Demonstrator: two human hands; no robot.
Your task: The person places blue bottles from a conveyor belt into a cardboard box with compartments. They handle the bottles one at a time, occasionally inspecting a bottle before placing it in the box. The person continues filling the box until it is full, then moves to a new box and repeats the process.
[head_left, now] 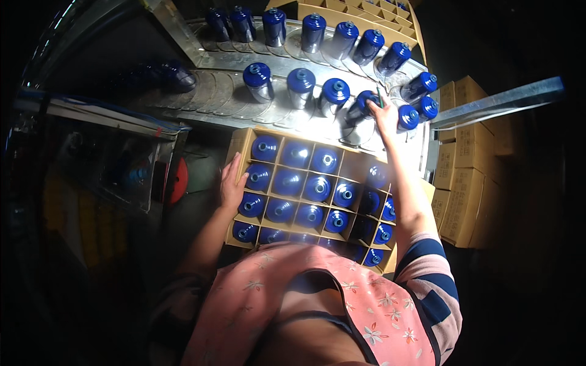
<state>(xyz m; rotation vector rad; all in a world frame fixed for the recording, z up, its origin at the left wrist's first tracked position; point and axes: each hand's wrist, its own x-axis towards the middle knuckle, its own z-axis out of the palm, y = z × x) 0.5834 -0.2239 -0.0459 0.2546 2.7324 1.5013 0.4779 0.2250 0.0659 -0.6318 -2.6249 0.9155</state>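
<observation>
Nearest, below both hands, a person wears a pink flowered apron (250, 283); a sleeve (432, 268) striped pale and navy covers the upper part of the right arm; just above the apron, between the left hand and the right forearm, I see an open cardboard carton (242, 141), divided into cells; blue bottles (318, 188) stand in many of its cells, necks up, to the right of the left hand. The left hand (232, 185) lies loosely along the carton's left edge, fingers extended, grasping nothing; a red disc (177, 181) shows to its left. Farther off, the right hand (383, 113) reaches beyond the carton and grips a blue bottle (356, 112) near its neck; I cannot tell whether that bottle's base touches the metal conveyor (210, 91) beneath; more bottles (300, 85) stand in a row to the left of this hand, and another (408, 119) just to its right. Past the right hand, across a metal rail (244, 59), a farther row of bottles (346, 38) curves round; stacked cartons (467, 177) rise to its right; farthest, beyond that row, sits another divided carton (390, 25).
</observation>
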